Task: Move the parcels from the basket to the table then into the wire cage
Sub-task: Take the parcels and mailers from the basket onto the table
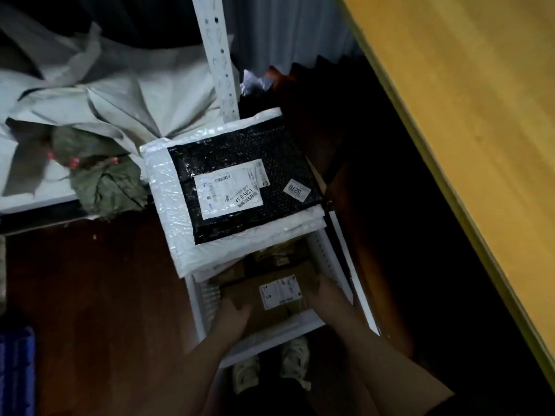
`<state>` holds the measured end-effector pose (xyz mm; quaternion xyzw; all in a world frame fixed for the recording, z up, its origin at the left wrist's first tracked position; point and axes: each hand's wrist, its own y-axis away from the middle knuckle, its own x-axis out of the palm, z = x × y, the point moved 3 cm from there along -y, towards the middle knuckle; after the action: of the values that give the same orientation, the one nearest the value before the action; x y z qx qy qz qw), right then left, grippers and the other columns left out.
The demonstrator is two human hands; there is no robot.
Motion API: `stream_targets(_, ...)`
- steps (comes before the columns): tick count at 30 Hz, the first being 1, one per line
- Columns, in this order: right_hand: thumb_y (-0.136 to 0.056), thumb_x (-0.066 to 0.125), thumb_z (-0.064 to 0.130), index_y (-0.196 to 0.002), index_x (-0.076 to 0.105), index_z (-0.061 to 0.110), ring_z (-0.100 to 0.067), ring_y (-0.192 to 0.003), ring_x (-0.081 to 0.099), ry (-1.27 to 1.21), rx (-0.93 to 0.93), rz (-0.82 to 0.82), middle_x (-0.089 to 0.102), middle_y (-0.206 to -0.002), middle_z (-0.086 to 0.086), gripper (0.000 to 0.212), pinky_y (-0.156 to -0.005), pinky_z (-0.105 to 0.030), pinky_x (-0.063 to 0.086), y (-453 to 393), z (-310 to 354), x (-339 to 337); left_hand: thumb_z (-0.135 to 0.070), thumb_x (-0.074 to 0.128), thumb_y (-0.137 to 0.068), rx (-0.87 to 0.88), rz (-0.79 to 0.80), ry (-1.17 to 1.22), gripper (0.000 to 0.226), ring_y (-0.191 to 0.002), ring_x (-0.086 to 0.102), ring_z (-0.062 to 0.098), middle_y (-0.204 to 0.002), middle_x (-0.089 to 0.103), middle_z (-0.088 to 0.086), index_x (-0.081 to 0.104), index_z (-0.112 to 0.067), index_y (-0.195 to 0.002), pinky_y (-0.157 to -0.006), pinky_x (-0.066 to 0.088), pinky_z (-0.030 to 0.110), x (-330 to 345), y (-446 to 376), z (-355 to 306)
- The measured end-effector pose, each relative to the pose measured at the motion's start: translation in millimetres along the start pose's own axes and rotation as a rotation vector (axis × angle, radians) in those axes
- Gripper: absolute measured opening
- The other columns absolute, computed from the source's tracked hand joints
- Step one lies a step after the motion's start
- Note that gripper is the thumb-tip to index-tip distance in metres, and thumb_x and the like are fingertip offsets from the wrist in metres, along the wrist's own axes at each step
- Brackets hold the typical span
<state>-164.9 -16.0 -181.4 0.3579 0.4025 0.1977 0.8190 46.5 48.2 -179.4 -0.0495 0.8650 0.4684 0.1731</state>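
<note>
A brown cardboard parcel [270, 298] with a white label lies low inside a white wire-sided container [279, 330]. My left hand [231, 316] holds its left side and my right hand [326, 298] holds its right side, fingers wrapped over the edges. Above it a large bubble-wrap parcel [231, 187], black in the middle with a white label and a small sticker, rests across the container's top and hides the part below it.
A yellow table [468, 115] runs along the right. A white perforated post [219, 58] stands behind the parcels. Grey plastic bags [114, 94] and a green crumpled bag [105, 184] lie at left. A blue crate [15, 370] sits lower left. My shoes show below.
</note>
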Motion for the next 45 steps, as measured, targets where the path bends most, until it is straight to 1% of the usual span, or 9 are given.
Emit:
stream_targets(6, -0.101, 0.044, 0.031, -0.14, 0.04, 0.01, -0.023, -0.116, 0.053, -0.429, -0.036, -0.561, 0.052, -0.13, -0.009, 0.045, -0.093, -0.034, 0.045, -17, 31, -13, -0.024, 0.048, -0.092, -0.077, -0.822, 0.184, 0.039, -0.104, 0.056, 0.041, -0.115, 0.058, 0.028, 0.059, 0.008, -0.114, -0.083, 0.043, 0.04, -32, 5, -19)
stream_targets(10, -0.097, 0.053, 0.022, -0.135, 0.048, 0.008, -0.023, -0.117, 0.047, -0.223, -0.254, -0.741, 0.05, -0.128, -0.01, 0.04, -0.092, -0.027, 0.038, -28, 75, -48, -0.048, 0.036, -0.083, 0.147, -0.983, 0.045, 0.059, -0.109, 0.048, 0.041, -0.115, 0.053, 0.024, 0.056, 0.0, -0.111, -0.088, 0.042, 0.05, -62, 4, -50)
stream_targets(20, -0.096, 0.05, 0.027, -0.144, 0.04, 0.01, -0.03, -0.13, 0.04, 0.114, -0.425, -0.245, 0.046, -0.139, -0.012, 0.052, -0.105, -0.043, 0.038, -99, 182, -42, -0.023, 0.059, -0.087, 0.276, -0.48, 0.003, 0.03, -0.117, 0.048, 0.034, -0.119, 0.056, 0.012, 0.055, -0.012, -0.115, -0.094, 0.041, 0.043, -92, -91, -114)
stream_targets(24, -0.092, 0.055, 0.027, -0.141, 0.042, 0.008, -0.031, -0.125, 0.046, -0.086, -0.363, -0.165, 0.051, -0.136, -0.012, 0.054, -0.102, -0.042, 0.042, -113, 201, -21, -0.024, 0.052, -0.091, 0.059, -0.473, 0.077, 0.02, -0.112, 0.037, 0.022, -0.094, 0.05, 0.003, 0.041, -0.032, -0.078, -0.086, 0.034, 0.036, -88, -98, -122)
stream_targets(28, -0.097, 0.053, 0.021, -0.137, 0.042, 0.006, -0.026, -0.102, 0.058, -0.346, -0.263, -0.132, 0.059, -0.113, -0.008, 0.044, -0.082, -0.031, 0.046, -106, 203, -21, -0.029, 0.057, -0.091, 0.058, -0.413, 0.321, 0.05, -0.125, 0.042, 0.029, -0.123, 0.053, 0.006, 0.042, -0.019, -0.137, -0.102, 0.038, 0.039, -82, -93, -128)
stream_targets(31, -0.1, 0.049, 0.017, -0.128, 0.049, 0.006, -0.018, -0.085, 0.056, -0.464, -0.281, -0.141, 0.058, -0.095, -0.001, 0.03, -0.072, -0.027, 0.042, -85, 201, -37, -0.022, 0.058, -0.093, 0.096, -0.349, 0.523, 0.055, -0.1, 0.055, 0.021, -0.116, 0.052, 0.008, 0.032, -0.008, -0.141, -0.084, 0.046, 0.032, -85, -74, -137)
stream_targets(37, -0.097, 0.055, 0.021, -0.136, 0.047, 0.009, -0.028, -0.117, 0.057, -0.558, -0.239, 0.008, 0.057, -0.131, -0.011, 0.042, -0.099, -0.048, 0.048, -12, 198, -86, -0.019, 0.054, -0.097, 0.16, -0.144, 0.56, 0.016, -0.092, 0.064, 0.023, -0.107, 0.065, 0.009, 0.057, -0.013, -0.112, -0.08, 0.053, 0.037, -105, -1, -154)
stream_targets(41, -0.095, 0.06, 0.016, -0.12, 0.053, 0.014, -0.021, -0.089, 0.065, -0.631, -0.252, 0.001, 0.065, -0.108, -0.01, 0.026, -0.072, -0.032, 0.06, 58, 196, -125, -0.011, 0.058, -0.094, 0.211, -0.019, 0.501, 0.005, -0.065, 0.067, 0.013, -0.082, 0.069, 0.008, 0.063, -0.011, -0.096, -0.06, 0.056, 0.031, -115, 64, -171)
stream_targets(45, -0.092, 0.066, 0.02, -0.125, 0.049, 0.012, -0.02, -0.079, 0.066, -0.919, -0.163, -0.179, 0.064, -0.11, -0.013, 0.038, -0.055, -0.025, 0.055, 146, 184, -167, -0.01, 0.064, -0.09, 0.224, 0.056, 0.499, 0.008, -0.084, 0.066, 0.025, -0.098, 0.069, 0.012, 0.064, -0.011, -0.098, -0.079, 0.055, 0.041, -114, 134, -210)
